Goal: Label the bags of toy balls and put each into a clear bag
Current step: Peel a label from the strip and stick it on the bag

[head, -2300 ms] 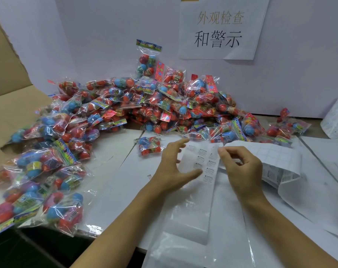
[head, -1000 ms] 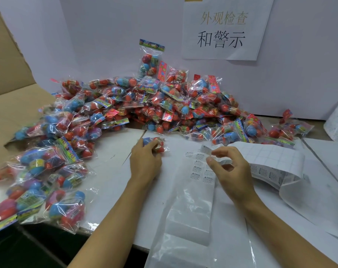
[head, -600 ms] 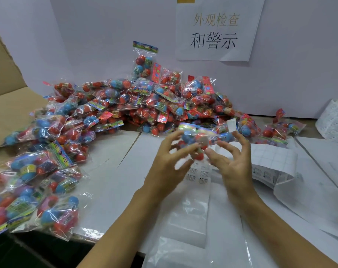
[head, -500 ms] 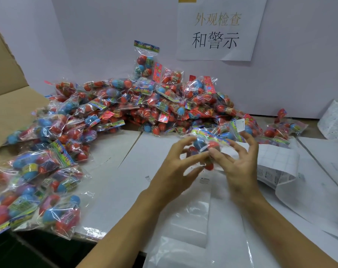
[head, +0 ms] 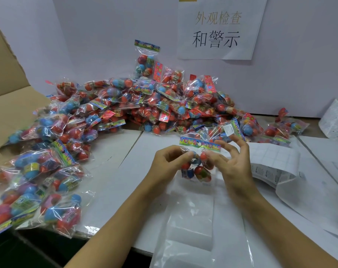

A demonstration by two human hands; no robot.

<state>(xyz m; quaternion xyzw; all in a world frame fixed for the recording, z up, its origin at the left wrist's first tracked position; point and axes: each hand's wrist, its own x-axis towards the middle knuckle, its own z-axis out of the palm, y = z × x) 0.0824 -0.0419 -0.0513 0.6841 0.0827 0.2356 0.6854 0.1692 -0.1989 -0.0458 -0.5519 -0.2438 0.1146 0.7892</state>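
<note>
At nine o'clock a brown cardboard flap (head: 8, 105) lies open along the left edge, and wrapped bags of red and blue toy balls spill over it in a long heap (head: 114, 105) that runs from eight o'clock up toward twelve, where one bag stands upright (head: 145, 61) against the pale wall. The white surface (head: 114, 171) shows bare between the heap and the arms. Near the centre the left hand (head: 167, 163) has its fingers curled round the left side of a single bag of balls (head: 196, 165), held just above the surface with its printed header strip uppermost. The right hand (head: 235, 165) pinches the bag's right side with thumb and forefinger, its other fingers spread, and a small white label (head: 229, 130) clings to one raised fingertip. Below the hands, at six o'clock, a stack of clear bags (head: 191, 229) lies flat. At three o'clock a curled sheet of labels (head: 270, 161) rests on the surface, just beside the right hand. A white sign (head: 220, 28) with printed characters hangs on the wall at one o'clock.
</note>
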